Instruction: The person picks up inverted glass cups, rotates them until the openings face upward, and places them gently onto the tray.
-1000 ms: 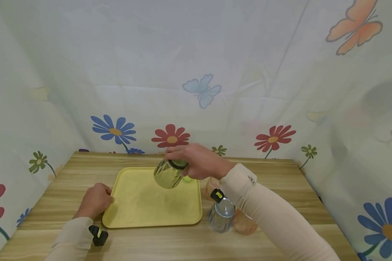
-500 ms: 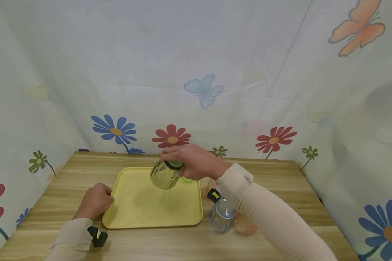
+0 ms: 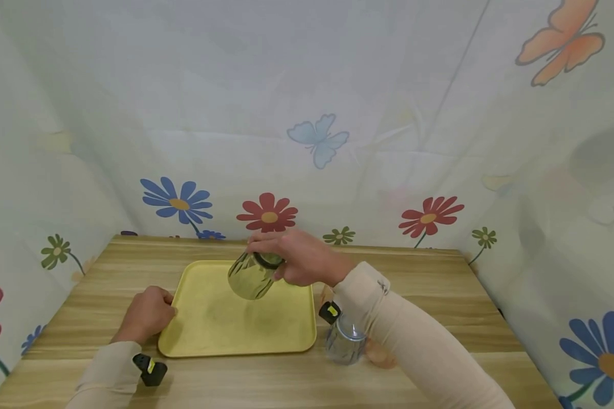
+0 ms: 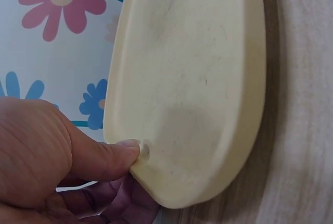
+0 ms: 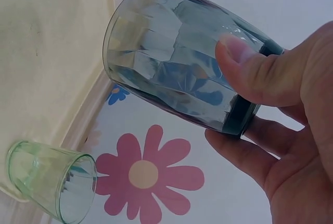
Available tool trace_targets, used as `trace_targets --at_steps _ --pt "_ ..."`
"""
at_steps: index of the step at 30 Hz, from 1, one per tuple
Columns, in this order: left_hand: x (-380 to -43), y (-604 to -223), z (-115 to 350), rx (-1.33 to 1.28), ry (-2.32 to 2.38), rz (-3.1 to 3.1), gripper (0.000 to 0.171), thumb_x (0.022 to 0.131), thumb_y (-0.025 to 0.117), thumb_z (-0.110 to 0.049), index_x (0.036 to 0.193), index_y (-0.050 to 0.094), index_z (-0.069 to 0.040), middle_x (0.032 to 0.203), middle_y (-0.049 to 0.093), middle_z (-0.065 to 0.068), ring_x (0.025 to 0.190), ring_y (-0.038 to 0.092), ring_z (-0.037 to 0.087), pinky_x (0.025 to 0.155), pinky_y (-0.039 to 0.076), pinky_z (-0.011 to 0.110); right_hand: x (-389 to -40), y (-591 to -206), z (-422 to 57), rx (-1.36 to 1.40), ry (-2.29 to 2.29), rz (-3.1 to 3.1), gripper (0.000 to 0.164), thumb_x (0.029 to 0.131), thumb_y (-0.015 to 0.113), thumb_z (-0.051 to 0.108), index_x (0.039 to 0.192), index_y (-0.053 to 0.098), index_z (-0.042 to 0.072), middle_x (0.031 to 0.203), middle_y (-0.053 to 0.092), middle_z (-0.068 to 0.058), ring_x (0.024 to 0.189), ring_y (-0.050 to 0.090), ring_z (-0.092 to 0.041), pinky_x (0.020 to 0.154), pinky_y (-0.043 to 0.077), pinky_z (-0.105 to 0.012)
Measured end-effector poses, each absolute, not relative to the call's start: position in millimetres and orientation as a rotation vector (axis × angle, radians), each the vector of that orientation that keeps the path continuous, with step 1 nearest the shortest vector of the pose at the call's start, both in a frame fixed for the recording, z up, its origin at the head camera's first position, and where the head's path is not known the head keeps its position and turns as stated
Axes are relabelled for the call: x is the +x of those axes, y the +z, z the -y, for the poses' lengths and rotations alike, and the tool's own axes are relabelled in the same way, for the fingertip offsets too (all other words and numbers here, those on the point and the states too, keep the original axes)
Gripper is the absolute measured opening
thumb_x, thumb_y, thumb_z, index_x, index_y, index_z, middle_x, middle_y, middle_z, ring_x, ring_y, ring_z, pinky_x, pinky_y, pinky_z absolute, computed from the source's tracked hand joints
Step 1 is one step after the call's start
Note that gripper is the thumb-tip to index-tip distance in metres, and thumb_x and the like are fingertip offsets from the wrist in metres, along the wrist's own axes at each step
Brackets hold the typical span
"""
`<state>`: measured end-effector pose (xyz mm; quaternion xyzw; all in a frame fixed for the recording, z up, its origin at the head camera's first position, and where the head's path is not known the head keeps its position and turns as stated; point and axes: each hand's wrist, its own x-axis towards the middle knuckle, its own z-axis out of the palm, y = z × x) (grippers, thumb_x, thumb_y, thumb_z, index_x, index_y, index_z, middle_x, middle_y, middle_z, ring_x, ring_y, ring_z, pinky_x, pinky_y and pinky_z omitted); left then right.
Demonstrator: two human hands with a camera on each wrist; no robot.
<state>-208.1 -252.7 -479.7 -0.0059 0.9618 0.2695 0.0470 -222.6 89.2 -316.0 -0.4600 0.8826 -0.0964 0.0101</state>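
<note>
My right hand holds a smoky grey drinking glass by its thick dark base. The glass is tilted with its mouth pointing down and left, above the yellow tray. In the right wrist view the thumb lies along its side and the other fingers curl under the base. My left hand grips the tray's left edge, thumb on top of the rim and fingers beneath. A pale green glass stands upright at the tray's far right corner, hidden behind my right hand in the head view.
Right of the tray, a bluish glass stands beside an orange glass. Another orange one sits farther back, mostly covered by my right forearm. The wooden table ends at a flower-printed curtain.
My right hand has shifted a little to the left over the tray, carrying the tilted grey glass with it. The left hand stays at the tray's edge.
</note>
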Motion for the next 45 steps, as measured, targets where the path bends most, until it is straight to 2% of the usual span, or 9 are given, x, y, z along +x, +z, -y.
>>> trace_targets --at_steps 10,17,20,24,28,35,39,43,45 --pt "-206 -480 254 -0.011 0.856 -2.914 0.014 0.085 0.062 -0.005 0.082 0.075 0.000 0.069 0.065 0.003 0.063 0.056 0.017 0.057 0.043 0.029 -223 -322 -89 -1.473 -0.416 -2.770 0.063 0.089 0.075 0.003 0.148 0.059 0.014 0.158 0.055 -0.007 0.139 0.060 -0.026 0.106 0.056 -0.039" --pt "-207 -479 254 -0.053 0.877 -2.860 0.027 0.097 0.061 -0.016 0.096 0.075 0.007 0.080 0.069 0.010 0.066 0.057 0.020 0.058 0.043 0.030 -223 -327 -91 -1.474 -0.550 -2.773 0.060 0.087 0.077 0.003 0.144 0.062 0.016 0.153 0.060 -0.002 0.131 0.065 -0.023 0.104 0.057 -0.037" --pt "-205 -473 254 -0.062 0.860 -2.879 0.035 0.101 0.060 -0.022 0.108 0.073 0.010 0.094 0.073 0.022 0.076 0.066 0.031 0.065 0.053 0.040 -223 -329 -91 -1.469 -0.600 -2.770 0.060 0.088 0.079 0.006 0.144 0.062 0.016 0.152 0.061 -0.001 0.124 0.067 -0.022 0.104 0.057 -0.037" --pt "-202 -464 252 -0.044 0.837 -2.909 0.065 0.106 0.055 -0.043 0.135 0.058 0.015 0.131 0.064 0.036 0.111 0.068 0.049 0.089 0.057 0.058 -223 -332 -90 -1.462 -0.658 -2.766 0.061 0.088 0.080 0.007 0.145 0.061 0.014 0.152 0.061 -0.003 0.131 0.065 -0.024 0.109 0.054 -0.040" --pt "-199 -456 244 -0.009 0.943 -2.936 0.082 0.105 0.045 -0.061 0.144 0.053 0.011 0.141 0.059 0.035 0.123 0.064 0.050 0.095 0.055 0.062 -221 -333 -89 -1.436 -0.709 -2.766 0.060 0.088 0.080 0.007 0.145 0.061 0.012 0.151 0.061 -0.005 0.136 0.062 -0.025 0.112 0.053 -0.041" --pt "-199 -442 221 0.101 1.349 -2.897 0.077 0.104 0.048 -0.063 0.151 0.052 -0.002 0.147 0.060 0.025 0.134 0.058 0.047 0.105 0.053 0.061 -219 -337 -88 -1.361 -0.761 -2.781 0.060 0.090 0.080 0.010 0.146 0.059 0.014 0.151 0.061 -0.003 0.125 0.065 -0.020 0.109 0.054 -0.039" --pt "-200 -434 210 0.257 1.535 -2.788 0.066 0.108 0.049 -0.051 0.153 0.050 -0.004 0.151 0.057 0.022 0.136 0.059 0.040 0.104 0.057 0.037 -219 -339 -86 -1.345 -0.819 -2.783 0.060 0.090 0.080 0.011 0.145 0.059 0.016 0.146 0.063 0.000 0.109 0.063 -0.016 0.102 0.056 -0.034" --pt "-200 -430 200 0.458 1.727 -2.607 0.057 0.111 0.048 -0.035 0.155 0.044 0.002 0.153 0.053 0.027 0.125 0.065 0.004 0.097 0.054 0.014 -218 -342 -85 -1.339 -0.918 -2.768 0.059 0.089 0.081 0.009 0.144 0.059 0.016 0.138 0.067 0.000 0.099 0.063 -0.015 0.093 0.058 -0.037" --pt "-200 -429 196 0.530 1.816 -2.492 0.056 0.112 0.049 -0.029 0.155 0.041 0.005 0.154 0.049 0.031 0.118 0.062 -0.009 0.096 0.056 0.017 -218 -344 -85 -1.338 -0.959 -2.756 0.059 0.089 0.081 0.009 0.143 0.058 0.016 0.134 0.068 -0.001 0.096 0.063 -0.017 0.090 0.059 -0.040"
